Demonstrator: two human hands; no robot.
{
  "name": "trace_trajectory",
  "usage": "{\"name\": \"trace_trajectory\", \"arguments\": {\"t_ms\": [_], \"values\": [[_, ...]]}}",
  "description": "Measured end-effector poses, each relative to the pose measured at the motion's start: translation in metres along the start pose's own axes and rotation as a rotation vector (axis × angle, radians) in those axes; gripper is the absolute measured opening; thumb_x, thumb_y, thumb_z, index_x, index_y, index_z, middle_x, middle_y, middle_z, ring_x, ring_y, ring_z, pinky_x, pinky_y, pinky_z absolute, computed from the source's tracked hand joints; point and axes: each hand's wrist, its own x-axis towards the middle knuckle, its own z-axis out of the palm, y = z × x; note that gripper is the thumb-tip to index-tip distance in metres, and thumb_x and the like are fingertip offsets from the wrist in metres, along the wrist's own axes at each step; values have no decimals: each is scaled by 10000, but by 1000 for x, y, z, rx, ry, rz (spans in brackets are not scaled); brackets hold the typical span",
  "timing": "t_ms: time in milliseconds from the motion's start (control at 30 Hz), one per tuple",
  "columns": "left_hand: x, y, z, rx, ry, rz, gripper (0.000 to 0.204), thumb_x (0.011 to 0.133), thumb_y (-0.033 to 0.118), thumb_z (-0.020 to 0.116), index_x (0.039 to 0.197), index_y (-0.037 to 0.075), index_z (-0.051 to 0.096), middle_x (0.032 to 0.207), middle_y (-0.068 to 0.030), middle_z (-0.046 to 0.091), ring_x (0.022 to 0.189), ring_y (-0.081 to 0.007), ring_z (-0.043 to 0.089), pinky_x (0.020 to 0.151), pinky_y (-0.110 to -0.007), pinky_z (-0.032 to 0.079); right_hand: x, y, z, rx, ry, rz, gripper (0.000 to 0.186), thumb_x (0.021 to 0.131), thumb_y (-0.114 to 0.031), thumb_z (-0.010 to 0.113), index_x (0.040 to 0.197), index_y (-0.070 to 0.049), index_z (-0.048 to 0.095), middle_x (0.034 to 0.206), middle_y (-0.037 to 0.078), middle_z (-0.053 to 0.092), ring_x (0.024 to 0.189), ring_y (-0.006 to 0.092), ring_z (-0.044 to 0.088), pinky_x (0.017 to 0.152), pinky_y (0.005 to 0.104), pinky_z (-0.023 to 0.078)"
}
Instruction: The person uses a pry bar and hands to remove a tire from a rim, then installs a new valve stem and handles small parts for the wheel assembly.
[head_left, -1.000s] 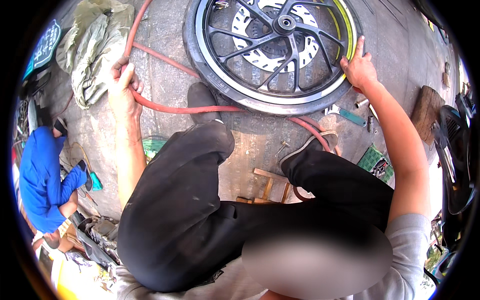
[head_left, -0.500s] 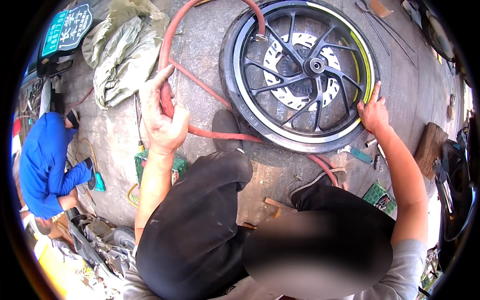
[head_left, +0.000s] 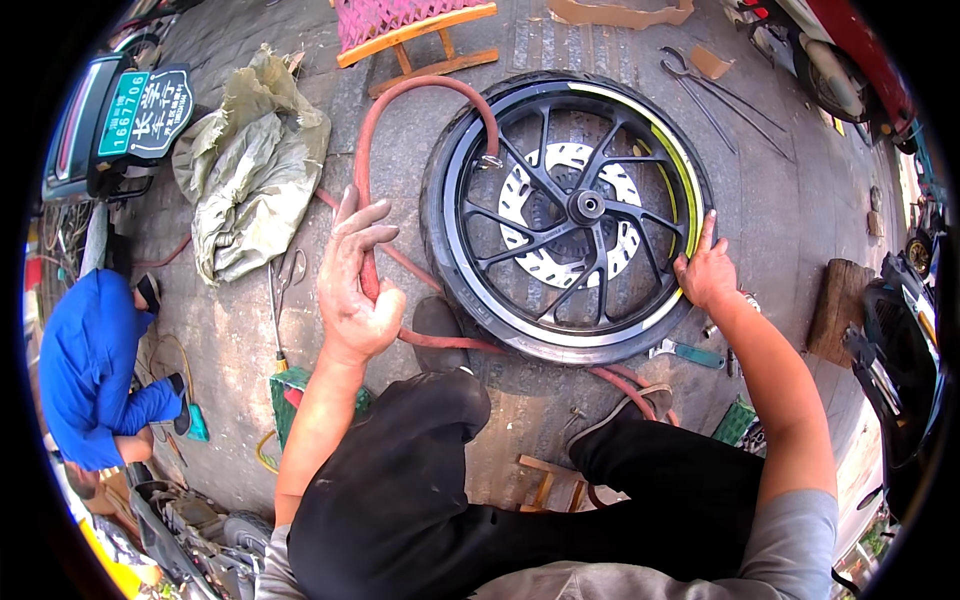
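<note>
A motorcycle wheel (head_left: 606,338) with a black tyre, dark spokes and a yellow-green rim stripe lies before me, its slotted brake disc (head_left: 627,190) showing through the spokes. My right hand (head_left: 710,275) grips its right edge, index finger stretched along the tyre and thumb against the rim. Around a red rubber hose (head_left: 375,125) my left hand (head_left: 355,290) is loosely closed, its fingers lying across it. From there the hose arches up and over to the wheel's left side, where a metal clamp (head_left: 490,161) marks its end. Whether that end is joined to the wheel, I cannot tell.
A crumpled grey-green cloth (head_left: 255,170) lies left. A wooden stool (head_left: 430,45) stands at the far side, long tongs (head_left: 710,95) at far right. Nearby are a teal-handled tool (head_left: 693,353), a wood block (head_left: 838,312) and green baskets (head_left: 735,420). A person in blue (head_left: 85,360) crouches left.
The view has shifted, so the wheel appears lower and further left and a stool has come into sight. My left fingers now lie across the hose. My right hand stays on the wheel's edge.
</note>
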Motion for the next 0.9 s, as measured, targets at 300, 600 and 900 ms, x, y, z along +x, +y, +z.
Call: {"name": "trace_trajectory", "arguments": {"t_ms": [300,600,900], "values": [[4,24,52,-49,-171,110,345,603,30,574,939,16,649,955,-157,652,1012,-388,685,1206,-584,438,-5,-6,-13,40,-5,17,1152,1017,-465,632,1732,-18,-154,1436,421,465,1098,491,720,1002,506,603],[-12,10,98,-46,-260,74,310,636,23,640,946,29,631,846,-144,609,767,-367,588,750,-458,492,-8,-7,-15,85,-18,20,1158,1003,-461,640,1738,-28,-143,1414,404,473,1097,497,712,1001,526,599],[-14,14,97,-59,-377,208,441,654,151,745,1067,32,647,941,-162,579,921,-411,577,895,-495,468,-10,-5,-20,106,-39,29,1148,1001,-461,646,1745,-25,-113,1439,415,461,1118,492,703,1005,512,601]]}}
